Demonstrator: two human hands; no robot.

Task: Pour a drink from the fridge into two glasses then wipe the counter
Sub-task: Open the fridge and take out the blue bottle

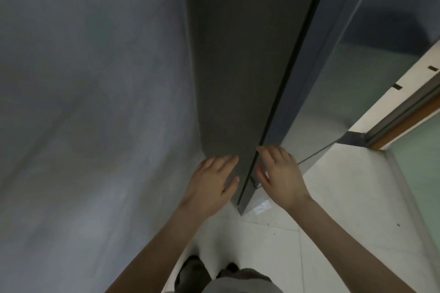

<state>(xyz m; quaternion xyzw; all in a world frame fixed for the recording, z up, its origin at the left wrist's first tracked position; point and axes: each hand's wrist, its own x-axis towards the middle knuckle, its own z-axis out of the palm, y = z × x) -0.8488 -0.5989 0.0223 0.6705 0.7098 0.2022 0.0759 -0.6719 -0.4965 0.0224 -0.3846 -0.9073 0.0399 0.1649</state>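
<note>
Here, the tall dark-grey matt fridge (238,66) fills the middle of the view, seen steeply from above at its corner; its glossy grey door (316,93) runs from 12 o'clock down to the centre, and a thin dark seam divides door from side panel. Whether the door is cracked or sealed, I cannot tell. No drink, glasses or counter are in view.

The left hand (214,178) lies flat on the side panel, fingers straight, holding nothing. The right hand (279,173) rests at the door's edge, fingers spread and only lightly bent over the seam; not curled round anything visible.

Outward: a plain grey wall (83,102) at 9 o'clock, white floor tiles (333,197) at 4 o'clock, a pale door frame with a wooden edge (409,93) at 3 o'clock, dark shoes (192,271) at 6 o'clock.

Risks, as judged:
- No handle shows, and the glossy face may let the fingertips slip off the edge.
- The person stands close to the corner, so a swinging door could strike body or feet.
- The door frame is near, so a hard pull may knock the door against it.
</note>
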